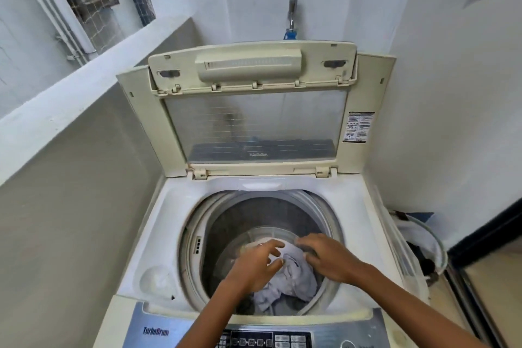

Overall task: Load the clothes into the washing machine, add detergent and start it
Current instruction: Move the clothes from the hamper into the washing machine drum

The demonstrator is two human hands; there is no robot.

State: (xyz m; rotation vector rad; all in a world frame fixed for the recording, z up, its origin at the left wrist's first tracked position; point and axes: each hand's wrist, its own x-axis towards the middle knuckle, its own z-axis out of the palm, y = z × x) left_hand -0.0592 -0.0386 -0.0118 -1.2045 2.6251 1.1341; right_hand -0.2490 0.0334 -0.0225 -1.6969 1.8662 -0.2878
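Note:
A cream top-loading washing machine (158,237) stands before me with its folding lid (254,121) raised. Pale grey-white clothes (296,277) lie in the steel drum (254,215). My left hand (254,265) hovers over the drum with fingers spread and loosely bent, a ring on one finger, touching the cloth's left side. My right hand (327,257) reaches in from the right, fingers curled down onto the top of the same garment. Whether either hand truly grips the fabric is unclear. The control panel (254,339) with buttons lies at the bottom edge.
A water tap (292,18) with a blue fitting sticks out of the wall behind the lid. A white laundry basket (423,246) with dark and white clothes sits on the floor at the right. A low wall (70,99) runs along the left side.

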